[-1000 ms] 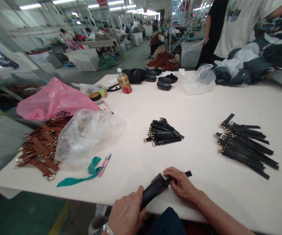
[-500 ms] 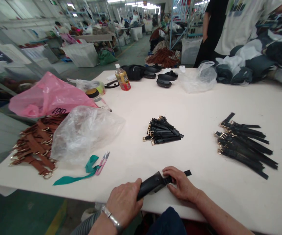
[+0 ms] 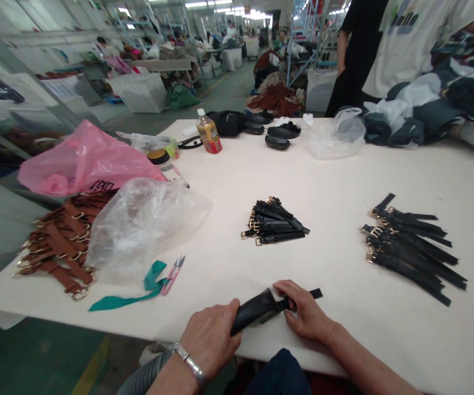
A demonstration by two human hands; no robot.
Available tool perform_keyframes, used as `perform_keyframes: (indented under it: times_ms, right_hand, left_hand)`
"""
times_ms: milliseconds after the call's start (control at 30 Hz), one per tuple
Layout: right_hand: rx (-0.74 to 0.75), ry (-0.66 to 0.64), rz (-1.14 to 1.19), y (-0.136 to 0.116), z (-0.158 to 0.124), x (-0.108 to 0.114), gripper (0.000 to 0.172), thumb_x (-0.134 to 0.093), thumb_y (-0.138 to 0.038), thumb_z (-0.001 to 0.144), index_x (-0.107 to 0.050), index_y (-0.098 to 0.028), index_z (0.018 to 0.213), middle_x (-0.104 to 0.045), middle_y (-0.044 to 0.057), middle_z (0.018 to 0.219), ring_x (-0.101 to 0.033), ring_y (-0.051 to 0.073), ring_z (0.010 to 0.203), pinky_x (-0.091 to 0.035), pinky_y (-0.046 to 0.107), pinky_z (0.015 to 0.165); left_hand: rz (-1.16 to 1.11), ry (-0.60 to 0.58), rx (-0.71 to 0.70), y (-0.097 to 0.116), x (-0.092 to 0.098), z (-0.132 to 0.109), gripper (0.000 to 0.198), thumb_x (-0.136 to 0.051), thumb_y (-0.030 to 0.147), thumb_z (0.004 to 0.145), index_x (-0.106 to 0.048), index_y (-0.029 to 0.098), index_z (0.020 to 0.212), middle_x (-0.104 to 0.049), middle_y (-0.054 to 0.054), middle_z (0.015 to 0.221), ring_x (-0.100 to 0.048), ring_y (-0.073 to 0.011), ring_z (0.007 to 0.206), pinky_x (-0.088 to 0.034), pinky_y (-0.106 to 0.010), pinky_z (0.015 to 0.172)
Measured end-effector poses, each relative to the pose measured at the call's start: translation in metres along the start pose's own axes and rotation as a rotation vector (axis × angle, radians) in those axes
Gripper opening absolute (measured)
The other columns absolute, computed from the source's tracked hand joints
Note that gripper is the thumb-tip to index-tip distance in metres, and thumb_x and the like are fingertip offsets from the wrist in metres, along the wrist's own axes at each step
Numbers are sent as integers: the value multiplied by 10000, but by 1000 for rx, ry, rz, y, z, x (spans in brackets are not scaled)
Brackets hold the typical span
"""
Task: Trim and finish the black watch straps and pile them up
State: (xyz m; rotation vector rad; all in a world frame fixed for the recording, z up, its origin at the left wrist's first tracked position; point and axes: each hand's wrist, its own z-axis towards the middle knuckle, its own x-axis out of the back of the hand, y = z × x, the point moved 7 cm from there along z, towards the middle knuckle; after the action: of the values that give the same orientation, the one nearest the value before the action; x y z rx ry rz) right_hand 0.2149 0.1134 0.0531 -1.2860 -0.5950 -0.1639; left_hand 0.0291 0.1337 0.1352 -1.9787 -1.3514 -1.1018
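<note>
My left hand [image 3: 212, 332] is closed around a thick black handheld tool [image 3: 255, 311], whose exact kind I cannot make out. The tool points up and to the right, over the table's near edge. Just past its far end, my right hand [image 3: 305, 312] pinches a short black strap [image 3: 316, 293]. One end of the strap sticks out to the right beyond my fingers; the other meets the tool's end. Ahead lies a small pile of black buckle straps [image 3: 280, 222] with gold buckles. Farther right, a second group of black straps [image 3: 416, 247] is fanned out.
Brown straps with metal rings [image 3: 62, 241] lie at left beside a clear plastic bag [image 3: 146, 225] and a pink bag [image 3: 89, 159]. Pink-handled thread snips [image 3: 173, 275] touch a green ribbon [image 3: 125, 302]. A drink bottle [image 3: 209, 133] stands at the back. People are beyond the table.
The view has shifted very slightly. Both hands hold the tool and the strap in nearly the same place, with the right fingers moved only a little.
</note>
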Motion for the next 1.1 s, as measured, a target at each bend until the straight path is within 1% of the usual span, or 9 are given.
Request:
perform_keyframes:
  times_ms: [67, 167, 367, 533, 633, 767, 933, 1000, 1100]
  right_hand:
    - [0, 8, 1, -1, 1, 1, 663, -464, -44, 594, -426, -196, 1238, -488, 103, 1211, -439, 243, 1143, -368, 434, 969]
    - [19, 8, 5, -5, 2, 1, 621, -470, -33, 591, -469, -191, 1192, -509, 102, 1180, -451, 234, 1129, -372, 422, 965]
    - [11, 6, 22, -7, 4, 2, 504, -485, -38, 606, -535, -193, 1083, -520, 98, 1157, -483, 226, 1089, -410, 405, 919]
    - [24, 8, 11, -6, 3, 1, 507, -484, -31, 610, -531, -191, 1089, -525, 104, 1154, -483, 230, 1093, -399, 418, 931]
    - [37, 13, 10, -6, 2, 0, 500, -486, -34, 615, -534, -192, 1087, -529, 104, 1149, -484, 229, 1091, -402, 415, 928]
    - [41, 5, 5, -5, 2, -1, 497, -486, -41, 619, -535, -197, 1089, -526, 101, 1156, -480, 228, 1097, -402, 414, 927]
    - [62, 9, 32, -6, 3, 3, 519, -470, -44, 628, -511, -192, 1124, -526, 107, 1160, -490, 228, 1086, -413, 410, 917]
    - [57, 17, 41, -7, 3, 5, 539, -460, -34, 626, -502, -187, 1141, -526, 110, 1165, -492, 226, 1086, -416, 406, 918]
    - [41, 12, 34, -7, 3, 5, 604, -448, -14, 601, -488, -185, 1180, -518, 108, 1185, -474, 225, 1113, -394, 411, 949]
  left_hand:
    - [-11, -22, 15, -4, -3, -3, 336, -428, 281, 732, -504, 266, 1060, -666, -43, 909, -614, -222, 843, -448, -337, 718]
    - [-16, -42, 22, -7, -7, -10, 386, -427, 285, 738, -479, 246, 1119, -663, -58, 936, -610, -231, 860, -450, -352, 733]
    - [-18, 11, -13, 4, -4, -3, 403, -416, 258, 733, -456, 259, 1134, -662, -58, 925, -604, -241, 869, -436, -364, 734]
    - [-83, -10, 64, -13, -13, -12, 271, -411, 319, 761, -510, 254, 1005, -664, -32, 890, -611, -199, 833, -442, -291, 692]
    - [-76, -25, 103, -23, -16, -23, 322, -412, 324, 772, -486, 250, 1077, -662, -39, 915, -609, -210, 860, -441, -313, 729]
    - [-36, -35, 33, -7, -17, -25, 402, -433, 278, 758, -447, 250, 1159, -661, -54, 934, -605, -244, 883, -443, -368, 754]
    - [-38, 0, 13, 22, -18, -16, 424, -428, 244, 768, -416, 223, 1191, -658, -70, 929, -615, -244, 853, -456, -370, 728]
    - [-49, -5, 18, 24, -19, -17, 426, -436, 236, 764, -409, 222, 1189, -654, -69, 934, -619, -245, 842, -464, -372, 716]
    - [-59, -34, 44, 16, -21, -25, 446, -431, 217, 767, -390, 205, 1212, -645, -80, 978, -617, -245, 877, -470, -378, 742]
